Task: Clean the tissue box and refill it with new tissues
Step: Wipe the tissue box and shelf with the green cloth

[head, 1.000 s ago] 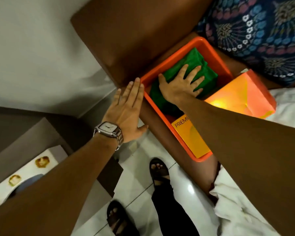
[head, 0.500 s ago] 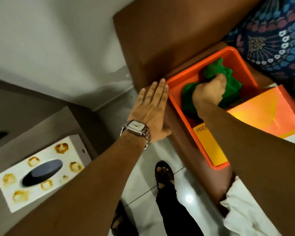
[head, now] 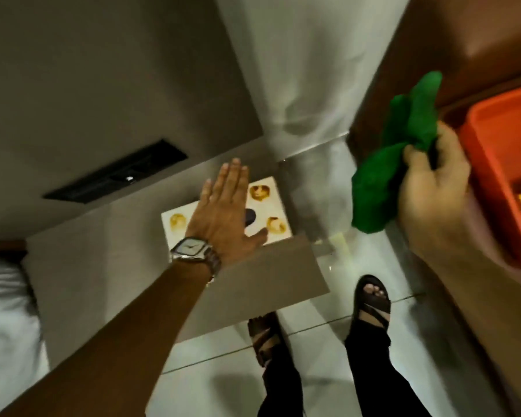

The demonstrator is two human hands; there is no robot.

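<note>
In the head view, the left hand (head: 223, 212) is lying flat with straight fingers over the tissue box (head: 265, 206), which is sitting on the grey worktop (head: 109, 266) near its far right corner. I cannot tell if the palm is touching it. The right hand (head: 433, 188) is closing around a crumpled green cloth (head: 385, 176), holding it in the air left of the orange tray (head: 494, 164)

Orange tub (head: 494, 164) far right; wristwatch (head: 191, 248); black sandals (head: 372, 299) on tiles.
</note>
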